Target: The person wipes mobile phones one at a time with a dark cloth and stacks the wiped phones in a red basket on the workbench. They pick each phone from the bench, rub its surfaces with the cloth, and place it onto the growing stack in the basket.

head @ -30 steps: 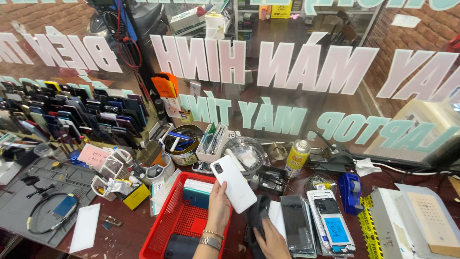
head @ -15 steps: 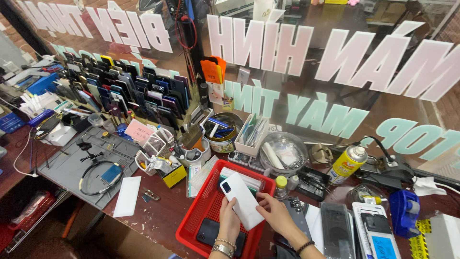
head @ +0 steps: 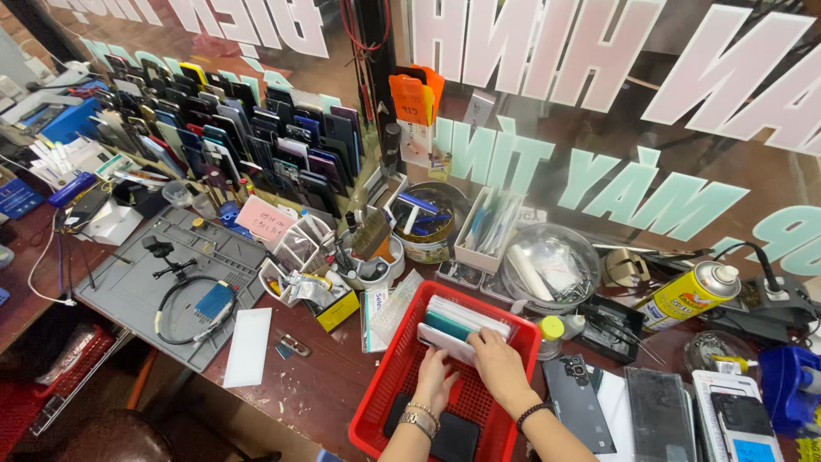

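Keep both hands low in the red basket (head: 389, 385); left hand (head: 434, 376) and right hand (head: 496, 364) fingers clamped on the boxes (head: 462, 323) at twelve o'clock; slide them squarely.

A dark reddish-brown desk (head: 329, 385) is set against a wide glass window (head: 599, 111), on which large pale lettering is seen mirrored from behind. A grey work mat (head: 128, 287) is laid on the desk's left part. Daylight is admitted through the glass.
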`<action>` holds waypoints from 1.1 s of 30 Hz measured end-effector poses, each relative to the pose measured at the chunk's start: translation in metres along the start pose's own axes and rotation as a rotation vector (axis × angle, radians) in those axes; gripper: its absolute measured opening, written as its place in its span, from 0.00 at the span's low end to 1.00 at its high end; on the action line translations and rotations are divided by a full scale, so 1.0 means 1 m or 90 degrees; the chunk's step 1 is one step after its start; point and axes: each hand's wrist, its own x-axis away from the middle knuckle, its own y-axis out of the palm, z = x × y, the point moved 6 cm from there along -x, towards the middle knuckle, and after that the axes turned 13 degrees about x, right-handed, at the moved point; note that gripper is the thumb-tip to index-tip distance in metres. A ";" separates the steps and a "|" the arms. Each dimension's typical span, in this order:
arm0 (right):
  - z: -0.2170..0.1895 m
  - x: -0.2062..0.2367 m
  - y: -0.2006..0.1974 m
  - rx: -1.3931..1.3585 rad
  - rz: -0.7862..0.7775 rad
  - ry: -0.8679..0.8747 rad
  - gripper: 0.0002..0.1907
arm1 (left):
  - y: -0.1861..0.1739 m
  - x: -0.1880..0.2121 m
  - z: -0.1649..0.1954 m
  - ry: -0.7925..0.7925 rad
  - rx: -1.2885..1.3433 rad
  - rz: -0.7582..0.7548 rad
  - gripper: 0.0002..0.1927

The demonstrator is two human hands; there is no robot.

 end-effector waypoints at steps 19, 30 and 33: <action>0.137 0.068 -0.032 -0.164 0.180 0.438 0.12 | 0.091 0.039 0.019 0.478 -0.431 0.169 0.34; 0.224 0.197 0.050 -0.341 -0.205 0.541 0.19 | 0.132 0.055 -0.165 0.122 -0.677 -0.114 0.34; 0.201 0.203 0.033 -0.446 -0.198 0.458 0.18 | 0.125 0.047 -0.192 -0.012 -0.454 -0.103 0.40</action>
